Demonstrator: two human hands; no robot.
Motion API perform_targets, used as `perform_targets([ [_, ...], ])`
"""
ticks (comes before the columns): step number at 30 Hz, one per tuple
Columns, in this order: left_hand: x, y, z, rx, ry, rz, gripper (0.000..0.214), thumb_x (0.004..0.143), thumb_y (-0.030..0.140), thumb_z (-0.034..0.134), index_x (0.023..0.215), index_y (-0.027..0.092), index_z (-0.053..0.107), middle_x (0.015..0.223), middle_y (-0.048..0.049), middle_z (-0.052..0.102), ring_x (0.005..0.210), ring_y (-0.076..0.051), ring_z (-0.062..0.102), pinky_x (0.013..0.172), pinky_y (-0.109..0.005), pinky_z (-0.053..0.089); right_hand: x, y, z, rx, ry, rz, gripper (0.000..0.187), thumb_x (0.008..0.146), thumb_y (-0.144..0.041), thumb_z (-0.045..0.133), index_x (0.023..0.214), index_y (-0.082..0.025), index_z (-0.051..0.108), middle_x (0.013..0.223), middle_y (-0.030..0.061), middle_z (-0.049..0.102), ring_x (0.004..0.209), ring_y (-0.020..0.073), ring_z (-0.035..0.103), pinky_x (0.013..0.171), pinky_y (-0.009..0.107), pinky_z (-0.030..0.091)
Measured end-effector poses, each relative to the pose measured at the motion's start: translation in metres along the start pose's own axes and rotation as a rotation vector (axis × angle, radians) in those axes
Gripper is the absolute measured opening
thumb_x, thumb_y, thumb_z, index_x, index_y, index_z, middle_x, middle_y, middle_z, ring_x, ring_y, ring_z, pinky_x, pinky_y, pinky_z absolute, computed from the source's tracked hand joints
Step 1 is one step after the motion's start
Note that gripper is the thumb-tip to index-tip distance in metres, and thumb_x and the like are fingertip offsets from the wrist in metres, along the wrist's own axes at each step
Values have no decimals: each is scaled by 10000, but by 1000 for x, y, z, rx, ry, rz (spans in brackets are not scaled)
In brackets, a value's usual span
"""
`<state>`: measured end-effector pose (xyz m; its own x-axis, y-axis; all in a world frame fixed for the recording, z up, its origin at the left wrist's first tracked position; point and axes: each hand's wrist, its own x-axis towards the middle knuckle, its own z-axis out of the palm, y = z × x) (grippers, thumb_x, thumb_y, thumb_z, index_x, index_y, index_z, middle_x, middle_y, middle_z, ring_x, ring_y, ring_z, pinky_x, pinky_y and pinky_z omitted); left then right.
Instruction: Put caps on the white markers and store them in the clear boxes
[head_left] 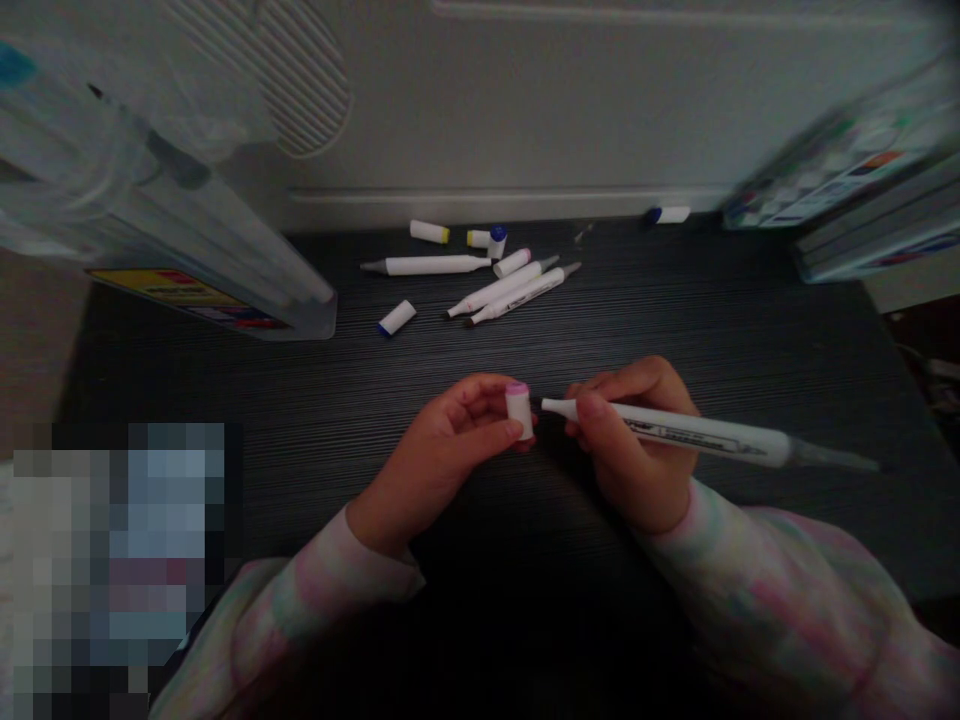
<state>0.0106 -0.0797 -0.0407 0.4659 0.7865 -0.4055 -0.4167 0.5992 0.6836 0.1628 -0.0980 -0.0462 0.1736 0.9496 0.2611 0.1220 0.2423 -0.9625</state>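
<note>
Between the thumb and fingers of my left hand (pixel 457 435) is a white marker cap (pixel 519 412) with a pink end, held upright. My right hand (pixel 641 450) grips an uncapped white marker (pixel 690 430) like a pen. Its dark tip points left, close beside the cap; whether they touch I cannot tell. The marker's grey tapered end sticks out to the right. Beyond my hands lie uncapped markers (pixel 435 265) and loose caps: a blue-ended cap (pixel 397 317), a yellow-ended cap (pixel 429 232) and a pink-ended cap (pixel 513 263) among them.
A clear plastic case (pixel 247 250) stands at the left of the dark table (pixel 300 390). Two more cases, one a marker case (pixel 817 180), stand at the right. Another blue-ended cap (pixel 673 215) lies by the pale panel (pixel 525 120) at the back. A blurred patch covers the lower left.
</note>
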Motion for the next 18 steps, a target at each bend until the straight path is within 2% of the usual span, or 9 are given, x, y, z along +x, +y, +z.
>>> perform_targets([
  [8, 0, -1, -2, 3, -1, -15, 176, 703, 111, 648, 862, 188, 654, 767, 25, 664, 674, -81, 599, 678, -216, 452, 1, 0, -1, -34, -54, -71, 128, 753, -169, 616, 751, -234, 506, 604, -30, 545, 509, 120, 529, 487, 294, 430],
  [12, -1, 1, 1, 9, 21, -21, 178, 692, 100, 645, 851, 178, 662, 768, 21, 665, 675, -87, 596, 674, -222, 449, -1, -2, 0, -26, -99, -40, 139, 754, -161, 609, 748, -236, 493, 630, -39, 554, 485, 101, 514, 476, 283, 427],
  [18, -1, 3, 2, 0, 13, -31, 179, 694, 103, 635, 853, 175, 672, 754, 13, 665, 657, -93, 589, 672, -234, 446, -2, -1, -1, -53, -66, -41, 140, 748, -172, 620, 768, -252, 507, 641, -23, 564, 524, 129, 539, 485, 303, 425],
])
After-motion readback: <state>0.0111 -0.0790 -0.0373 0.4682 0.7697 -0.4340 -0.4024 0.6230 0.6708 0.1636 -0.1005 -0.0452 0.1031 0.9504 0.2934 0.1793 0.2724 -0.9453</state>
